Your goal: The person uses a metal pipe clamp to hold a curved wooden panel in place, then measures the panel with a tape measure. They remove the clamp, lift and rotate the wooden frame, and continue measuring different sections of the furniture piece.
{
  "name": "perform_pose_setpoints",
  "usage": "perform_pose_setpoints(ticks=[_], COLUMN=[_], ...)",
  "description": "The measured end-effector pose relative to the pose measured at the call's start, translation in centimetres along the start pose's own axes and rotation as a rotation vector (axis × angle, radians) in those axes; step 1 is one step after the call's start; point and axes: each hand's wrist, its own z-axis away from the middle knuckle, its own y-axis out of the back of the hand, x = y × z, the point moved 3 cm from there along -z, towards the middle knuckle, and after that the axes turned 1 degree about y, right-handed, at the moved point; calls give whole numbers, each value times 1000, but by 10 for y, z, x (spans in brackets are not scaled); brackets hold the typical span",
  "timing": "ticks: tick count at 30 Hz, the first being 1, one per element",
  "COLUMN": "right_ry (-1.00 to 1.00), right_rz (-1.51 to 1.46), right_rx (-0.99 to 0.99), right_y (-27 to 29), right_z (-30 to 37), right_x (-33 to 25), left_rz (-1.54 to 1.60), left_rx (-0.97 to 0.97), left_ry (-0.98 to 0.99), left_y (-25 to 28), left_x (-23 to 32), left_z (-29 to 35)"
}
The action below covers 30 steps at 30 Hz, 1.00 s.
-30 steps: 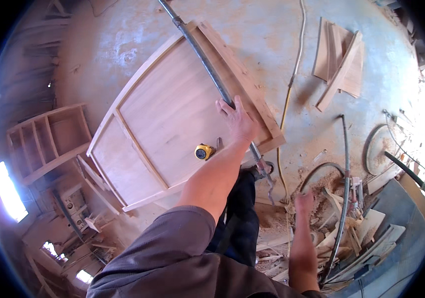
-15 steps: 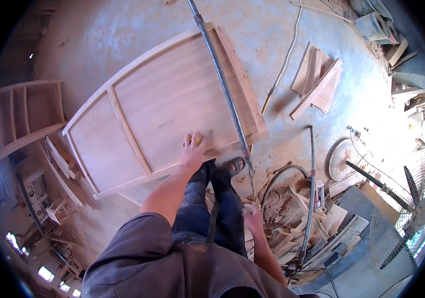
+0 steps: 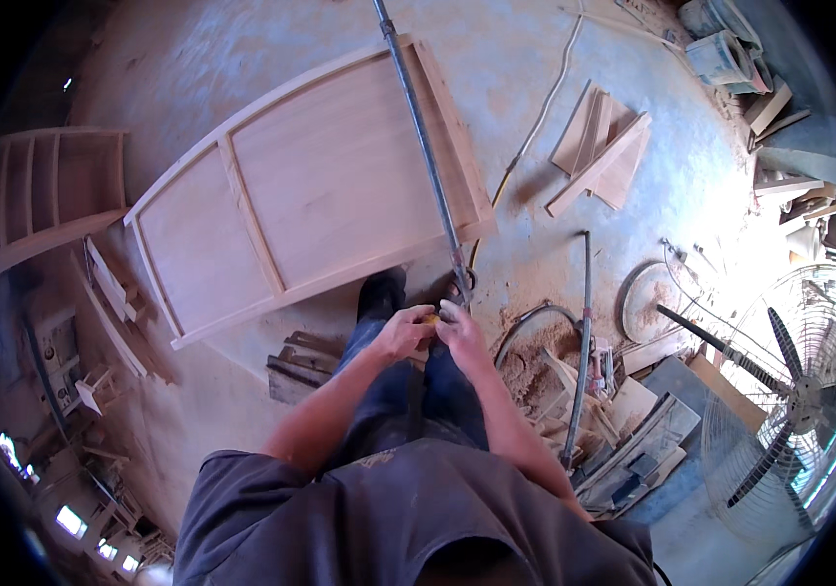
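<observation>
A small yellow object [image 3: 431, 318], too small to name, shows at the fingers of my left hand [image 3: 404, 334], which are closed around it. My right hand [image 3: 463, 338] meets the left in front of my legs. Its fingers are curled beside the yellow object, and what they hold is hidden. Just beyond my hands lies a large framed wooden panel [image 3: 340, 166] with a curved far edge and one crosspiece. A long metal bar clamp [image 3: 425, 137] spans the panel near its right end. The clamp's near end comes close to my right hand.
Loose boards [image 3: 599, 151] lie on the floor to the right. Another metal bar [image 3: 581, 342] stands over wood scraps and shavings. A large caged fan [image 3: 803, 402] is at far right. Wood blocks [image 3: 302, 366] sit left of my legs, and a slatted wooden frame [image 3: 56, 186] lies at far left.
My left hand has come off the panel toward my body with the yellow object. My right hand has moved up and left from near the clamp's lower end to meet it.
</observation>
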Motion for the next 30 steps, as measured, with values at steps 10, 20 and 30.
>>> perform_pose_setpoints(ticks=[10,20,30], right_ry=[383,-464,-122], right_rz=[742,-299,326], right_rx=[-80,-111,-487], right_y=[22,42,-17], right_z=[56,47,48], right_x=[-28,-14,-48], left_rz=[503,-139,157], left_rx=[166,364,129], left_ry=[141,-259,-334], left_y=[-83,-66,-13], left_x=[-31,-35,-55], left_z=[24,46,43])
